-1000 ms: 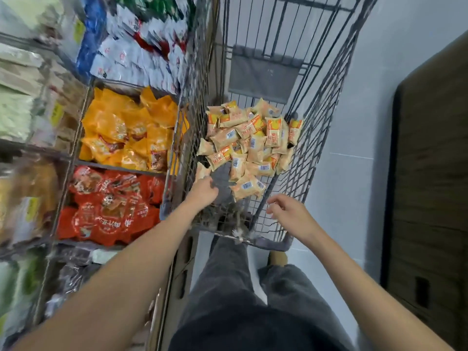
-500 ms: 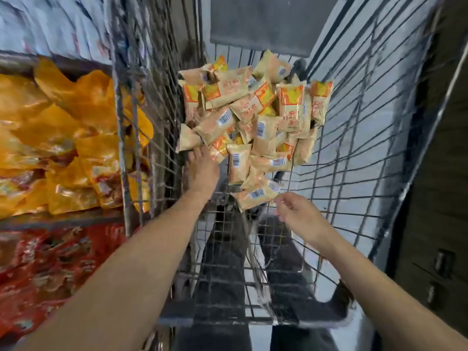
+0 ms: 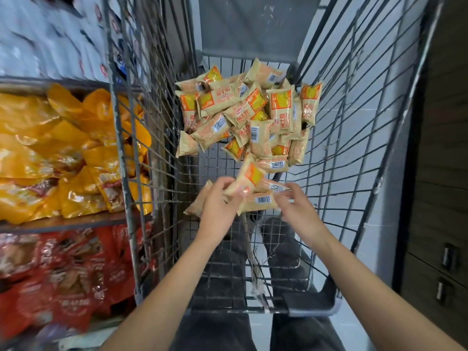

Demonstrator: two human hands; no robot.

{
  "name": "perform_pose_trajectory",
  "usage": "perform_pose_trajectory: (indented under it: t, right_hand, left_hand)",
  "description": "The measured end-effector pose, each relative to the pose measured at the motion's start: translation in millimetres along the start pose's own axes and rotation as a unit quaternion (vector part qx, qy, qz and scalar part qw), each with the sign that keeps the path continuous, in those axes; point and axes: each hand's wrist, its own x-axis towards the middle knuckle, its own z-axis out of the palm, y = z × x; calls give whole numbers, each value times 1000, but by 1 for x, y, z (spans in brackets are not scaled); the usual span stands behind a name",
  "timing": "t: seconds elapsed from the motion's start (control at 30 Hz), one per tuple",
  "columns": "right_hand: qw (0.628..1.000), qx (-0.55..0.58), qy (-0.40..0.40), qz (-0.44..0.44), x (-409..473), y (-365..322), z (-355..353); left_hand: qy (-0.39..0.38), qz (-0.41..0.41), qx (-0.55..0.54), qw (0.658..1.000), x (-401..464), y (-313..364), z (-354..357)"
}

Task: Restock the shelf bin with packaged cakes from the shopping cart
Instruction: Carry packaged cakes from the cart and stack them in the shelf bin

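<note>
Several tan and orange packaged cakes lie heaped at the far end of the wire shopping cart. My left hand holds a small bunch of these cake packs above the cart floor, one more tucked under its palm. My right hand is beside it, fingers curled on a pack with a barcode. Both hands are inside the cart, nearer to me than the heap.
Left of the cart stands a shelf rack with a bin of yellow snack bags, red bags below and white and blue packs above. A dark wooden cabinet is on the right. My legs show under the cart.
The view moved closer over the cart. My left hand came off the heap's left edge with packs, and my right hand moved left to meet it on a pack.
</note>
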Motion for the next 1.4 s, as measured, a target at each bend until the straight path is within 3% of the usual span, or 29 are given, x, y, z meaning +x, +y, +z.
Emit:
perform_pose_trajectory:
  t: [0.07,0.17,0.27,0.37,0.47,0.53,0.63,0.7,0.9,1.03,1.17,1.27,1.4]
  right_hand:
    - [998,65,9,3,-3,-2,-1]
    - [996,86,-33,-8,-8,0,-11]
    - [994,42,-99,-15,-10,5,-16]
    - [997,47,-57,-26,-9,5,-15]
    - [999,44,21,-18,-7,5,-12]
    - [998,22,52,-16,-4,9,-10]
    - [998,10,69,-8,-2,12,-8]
    - [997,13,74,5,-1,14,-8]
    - [996,24,85,15,0,24,-5]
    - [996,43,80,11,1,23,-4]
    - [992,82,98,-12,-1,17,-7]
    - [983,151,105,-22,-6,10,-12]
    - [969,215,122,-23,-15,4,-15]
  left_hand:
    - [-82,2,-48,995,-17,1,-3]
    - [-221,-58,-108,968,-25,1,-2]
    - [-245,-64,-119,960,-22,-2,0]
    - [-197,-89,-141,966,-6,-7,2]
    - [-26,-132,-20,991,31,-14,8]
    - [48,-149,53,986,57,-19,13]
    - [39,-147,125,981,92,-22,30]
    - [48,-189,171,966,107,-20,44]
    - [118,-246,183,945,127,-25,62]
    - [125,-254,91,955,128,-35,52]
    - [100,-237,-154,954,101,-21,33]
    - [-16,-228,-333,915,65,-7,14]
    - [-130,-198,-406,883,27,10,-1]
